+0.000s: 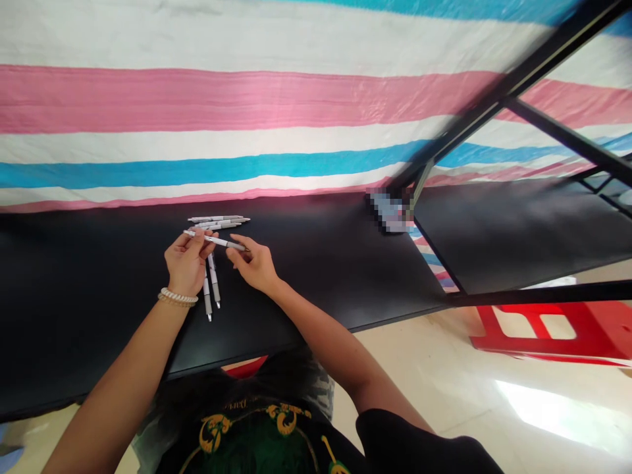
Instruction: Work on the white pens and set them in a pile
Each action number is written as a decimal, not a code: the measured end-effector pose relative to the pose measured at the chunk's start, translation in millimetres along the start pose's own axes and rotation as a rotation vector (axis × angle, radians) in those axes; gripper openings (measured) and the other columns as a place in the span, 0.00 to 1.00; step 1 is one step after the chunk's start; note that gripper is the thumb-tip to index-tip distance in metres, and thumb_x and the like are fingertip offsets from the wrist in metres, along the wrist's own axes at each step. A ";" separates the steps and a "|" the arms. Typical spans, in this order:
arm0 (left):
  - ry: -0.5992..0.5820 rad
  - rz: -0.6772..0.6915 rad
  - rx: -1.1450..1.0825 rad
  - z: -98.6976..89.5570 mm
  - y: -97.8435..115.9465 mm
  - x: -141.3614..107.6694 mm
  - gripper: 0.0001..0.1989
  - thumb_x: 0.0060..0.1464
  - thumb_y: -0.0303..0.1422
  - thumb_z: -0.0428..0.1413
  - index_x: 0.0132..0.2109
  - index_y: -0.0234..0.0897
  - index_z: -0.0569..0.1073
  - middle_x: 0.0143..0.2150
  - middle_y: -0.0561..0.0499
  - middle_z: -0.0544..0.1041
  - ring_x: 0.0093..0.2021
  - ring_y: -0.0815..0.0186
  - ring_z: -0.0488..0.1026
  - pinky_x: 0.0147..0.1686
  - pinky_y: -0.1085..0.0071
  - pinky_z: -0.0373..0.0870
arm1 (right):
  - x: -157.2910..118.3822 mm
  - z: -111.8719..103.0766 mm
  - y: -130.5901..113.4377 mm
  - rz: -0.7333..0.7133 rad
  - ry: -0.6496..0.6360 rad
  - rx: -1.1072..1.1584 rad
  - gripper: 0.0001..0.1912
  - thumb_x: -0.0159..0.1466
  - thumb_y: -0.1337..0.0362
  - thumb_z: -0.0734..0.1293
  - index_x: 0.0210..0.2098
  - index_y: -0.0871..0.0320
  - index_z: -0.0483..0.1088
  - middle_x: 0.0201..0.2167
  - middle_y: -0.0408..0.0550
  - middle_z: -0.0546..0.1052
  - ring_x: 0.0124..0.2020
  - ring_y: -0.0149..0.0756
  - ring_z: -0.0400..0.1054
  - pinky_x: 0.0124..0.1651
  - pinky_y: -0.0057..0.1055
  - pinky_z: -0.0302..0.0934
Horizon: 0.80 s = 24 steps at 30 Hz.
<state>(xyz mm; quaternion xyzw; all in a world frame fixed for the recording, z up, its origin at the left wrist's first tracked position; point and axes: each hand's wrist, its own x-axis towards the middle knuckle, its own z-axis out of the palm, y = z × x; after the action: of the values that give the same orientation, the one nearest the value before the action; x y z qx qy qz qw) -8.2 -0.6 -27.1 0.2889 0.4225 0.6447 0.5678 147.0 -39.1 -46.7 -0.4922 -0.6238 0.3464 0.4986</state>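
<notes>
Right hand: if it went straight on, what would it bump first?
The right hand would probably meet the white pen in the left hand first, though depth is hard to judge.

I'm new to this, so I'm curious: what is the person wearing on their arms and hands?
The left hand and the right hand are bare. The left wrist wears a pale beaded bracelet. The right arm comes out of a short black sleeve, matching a black shirt with yellow and green print.

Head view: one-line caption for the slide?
Left hand holds a white pen, right hand's fingers at its tip, more pens lying on a black table.
</notes>
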 end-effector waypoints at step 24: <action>-0.031 0.001 -0.008 1.8 1.9 -0.3 0.17 0.45 0.39 0.73 0.37 0.34 0.78 0.37 0.47 0.81 0.39 0.63 0.83 0.43 0.69 0.79 | 4.6 -3.5 -7.1 -0.083 0.053 0.160 0.14 0.64 0.61 0.72 0.50 0.53 0.77 0.49 0.50 0.77 0.46 0.37 0.75 0.49 0.37 0.72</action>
<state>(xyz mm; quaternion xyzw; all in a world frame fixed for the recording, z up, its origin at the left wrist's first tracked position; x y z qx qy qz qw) -7.5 -0.5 -24.6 0.2971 0.4110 0.6421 0.5749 148.4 -36.8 -38.0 -0.4333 -0.6006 0.3612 0.5666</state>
